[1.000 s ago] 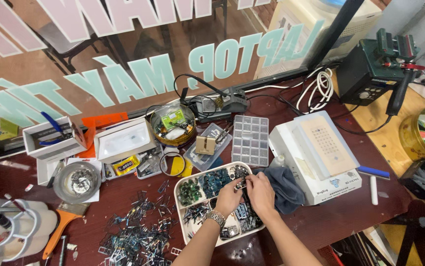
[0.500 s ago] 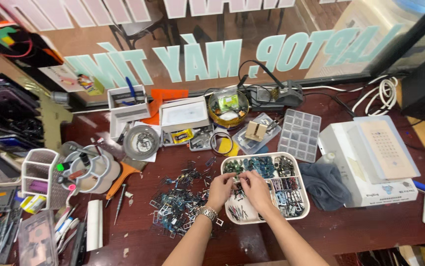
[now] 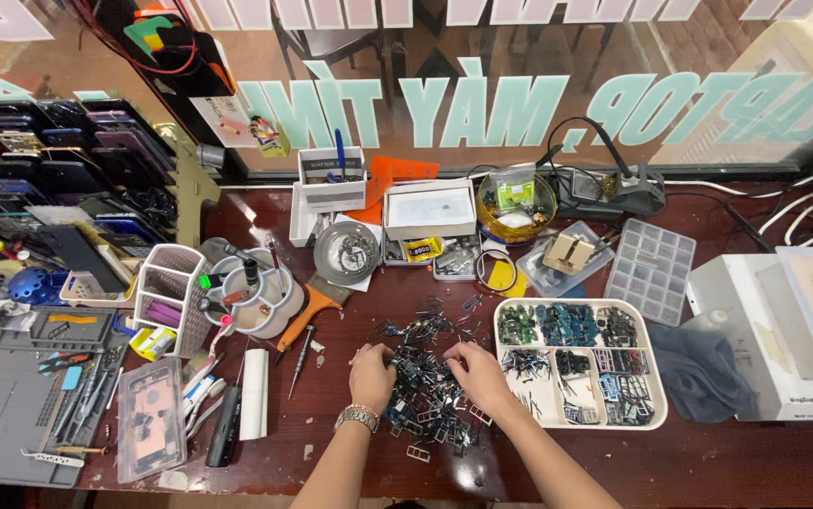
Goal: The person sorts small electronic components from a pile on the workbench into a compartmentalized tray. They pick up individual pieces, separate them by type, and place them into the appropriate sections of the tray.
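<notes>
Your left hand (image 3: 372, 373) and right hand (image 3: 475, 370) dig fingers-down into the pile of small metal parts (image 3: 425, 382) at worktop (image 3: 727, 462) centre | grip: cannot tell, fingertips buried | white sorting tray (image 3: 520, 396) just beside at 3 o'clock | screwdriver (image 3: 300, 349) at 9 o'clock

Single view, worn on the head, looking steeply down and forward over a dark red workbench (image 3: 689, 462). Close enough to take in the whole bench width, from the grey mat (image 3: 11, 405) at the left edge to the white machine (image 3: 783, 330) at the right. Both forearms entering from the bottom edge, left hand (image 3: 372, 375) and right hand (image 3: 478, 375) low in the centre. Facing a glass window (image 3: 520, 85) along the far side, filling the top third. No second view to share with.
</notes>
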